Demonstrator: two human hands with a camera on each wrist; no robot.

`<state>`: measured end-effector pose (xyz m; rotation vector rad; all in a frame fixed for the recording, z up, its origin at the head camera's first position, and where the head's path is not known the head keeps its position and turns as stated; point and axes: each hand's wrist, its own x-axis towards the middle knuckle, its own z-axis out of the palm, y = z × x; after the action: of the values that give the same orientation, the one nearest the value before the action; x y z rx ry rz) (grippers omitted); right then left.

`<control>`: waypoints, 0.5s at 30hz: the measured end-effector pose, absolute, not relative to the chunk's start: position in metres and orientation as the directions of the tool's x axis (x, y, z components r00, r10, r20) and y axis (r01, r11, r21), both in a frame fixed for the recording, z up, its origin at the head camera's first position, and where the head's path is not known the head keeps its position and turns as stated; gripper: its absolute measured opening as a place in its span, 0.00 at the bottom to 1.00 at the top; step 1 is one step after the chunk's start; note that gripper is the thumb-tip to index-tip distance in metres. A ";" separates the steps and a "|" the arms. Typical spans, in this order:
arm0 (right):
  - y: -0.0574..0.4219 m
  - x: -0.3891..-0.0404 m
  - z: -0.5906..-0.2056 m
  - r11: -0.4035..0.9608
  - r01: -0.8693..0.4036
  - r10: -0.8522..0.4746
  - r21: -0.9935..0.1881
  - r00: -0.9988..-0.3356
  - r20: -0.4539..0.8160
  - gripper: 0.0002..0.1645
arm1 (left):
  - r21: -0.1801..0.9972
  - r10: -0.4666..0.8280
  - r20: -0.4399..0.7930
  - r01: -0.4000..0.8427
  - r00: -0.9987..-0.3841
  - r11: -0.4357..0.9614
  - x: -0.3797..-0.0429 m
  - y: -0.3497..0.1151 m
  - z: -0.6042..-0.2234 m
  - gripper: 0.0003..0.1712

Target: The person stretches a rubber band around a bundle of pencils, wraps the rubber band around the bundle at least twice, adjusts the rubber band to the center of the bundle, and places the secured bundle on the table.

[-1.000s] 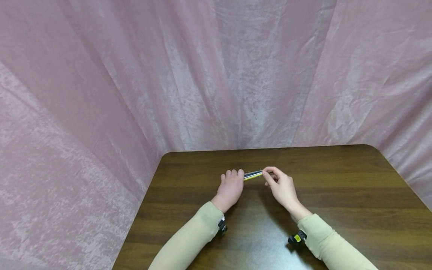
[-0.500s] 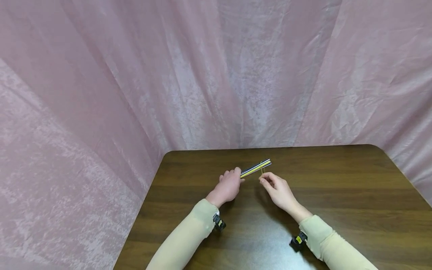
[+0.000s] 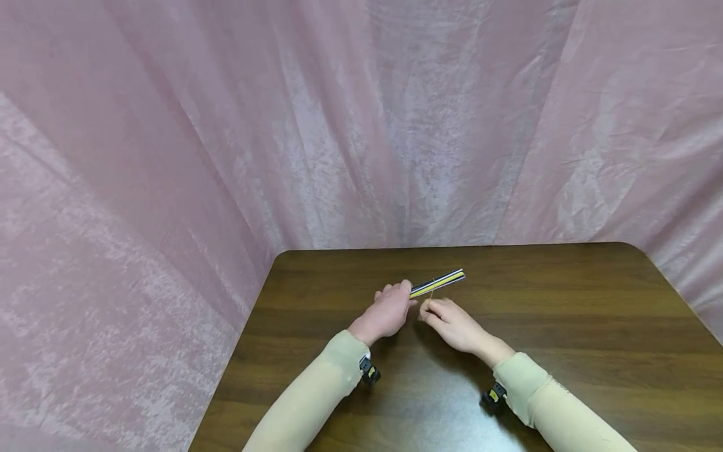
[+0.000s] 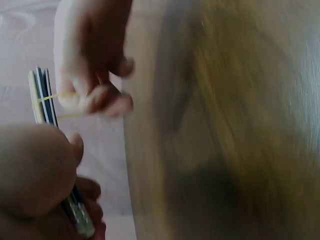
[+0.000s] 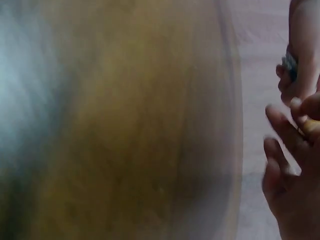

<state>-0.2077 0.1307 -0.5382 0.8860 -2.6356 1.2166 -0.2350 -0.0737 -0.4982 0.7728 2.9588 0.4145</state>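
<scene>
Right hand [image 3: 454, 324], clamped on yellow band [image 4: 63, 94], closer than before to left hand [image 3: 388, 311], itself round sticks [image 3: 446, 281].

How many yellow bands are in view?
1 yellow band, running in two strands between the sticks and the right grip. The left grip covers part of the sticks, so others may be hidden.

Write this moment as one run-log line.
left hand: grips bundle of yellow, white and dark sticks | right hand: holds thin yellow elastic-looking band around bundle | below: brown wooden table
</scene>
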 end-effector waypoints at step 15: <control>0.115 -0.188 -0.529 0.355 -0.798 -0.552 -0.487 -0.599 0.580 0.17 | 0.212 0.225 0.040 0.228 -0.974 0.950 -0.248 -0.094 -0.516 0.12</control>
<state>-0.1877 0.1153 -0.5293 1.1945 -2.3068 1.0984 -0.2479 -0.0941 -0.5158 0.3625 3.1179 0.3415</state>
